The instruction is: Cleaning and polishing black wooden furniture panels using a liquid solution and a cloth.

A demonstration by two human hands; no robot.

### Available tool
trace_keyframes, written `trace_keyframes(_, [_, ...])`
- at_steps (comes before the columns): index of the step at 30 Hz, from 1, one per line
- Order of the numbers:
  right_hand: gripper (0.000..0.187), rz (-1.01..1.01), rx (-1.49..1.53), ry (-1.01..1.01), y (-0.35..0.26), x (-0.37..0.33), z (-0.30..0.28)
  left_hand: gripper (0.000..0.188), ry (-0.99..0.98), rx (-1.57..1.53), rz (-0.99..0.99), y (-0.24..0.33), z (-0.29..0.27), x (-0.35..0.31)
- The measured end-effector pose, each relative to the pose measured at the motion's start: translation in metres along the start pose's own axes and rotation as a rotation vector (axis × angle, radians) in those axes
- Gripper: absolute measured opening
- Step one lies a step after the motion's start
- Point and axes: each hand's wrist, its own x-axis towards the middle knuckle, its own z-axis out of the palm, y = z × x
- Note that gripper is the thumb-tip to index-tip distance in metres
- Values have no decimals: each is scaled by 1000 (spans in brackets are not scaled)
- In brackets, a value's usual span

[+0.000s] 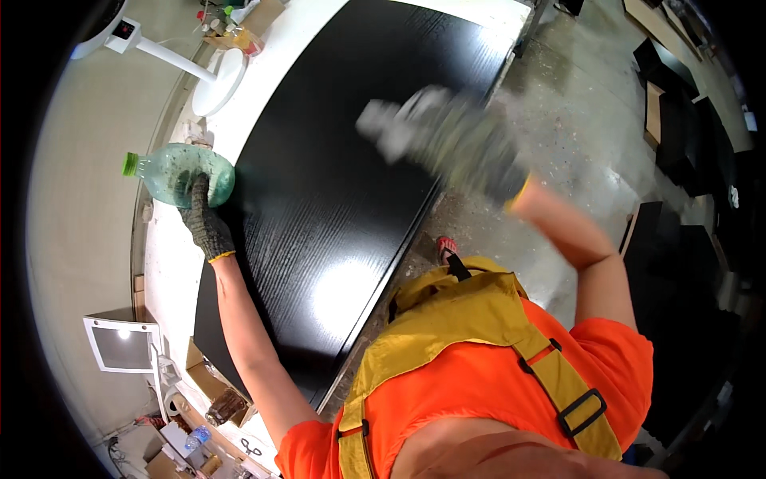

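A dark knit work glove with a yellow cuff covers my left hand (205, 221), whose fingers close round a clear green plastic bottle (163, 177). The bottle lies on its side at the panel's left edge, its green cap to the left. Over the far right part of a glossy black wood-grain panel (319, 152), my right hand (471, 148) is smeared by motion. It wears a similar glove and grips a crumpled whitish-grey rag (391, 124). Blur hides whether the rag touches the panel.
Beneath the panel is a white worktable (171, 263). A white round-based stand (219, 84) is at the far left, with a small cardboard box (259, 20) beyond. Near left are a white-framed screen (121, 345), a brown jar (226, 407) and scissors (250, 447). Black boards (678, 144) stand at right.
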Motion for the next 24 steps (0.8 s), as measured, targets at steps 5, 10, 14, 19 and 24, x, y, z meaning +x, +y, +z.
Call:
trace_keyframes(5, [44,99,567,-210,-40,-3,14,50,-43,17,27,-1,-2,1])
trace_keyframes(10, [38,290,95,-79,91,9,-2,47,-22,3,23,-4,-3,2])
trace_keyframes(14, [32,187,123,-126,50,-10,2,51,-13,-13,6,-4,-5,2])
trace_keyframes(19, [38,197,580,-111,77,-9,-1,57,-44,-68,-2,-1,-3,0])
trace_keyframes(24, [39,385,239,-217,118,-5,7,60,-49,89,140,5,3,-4])
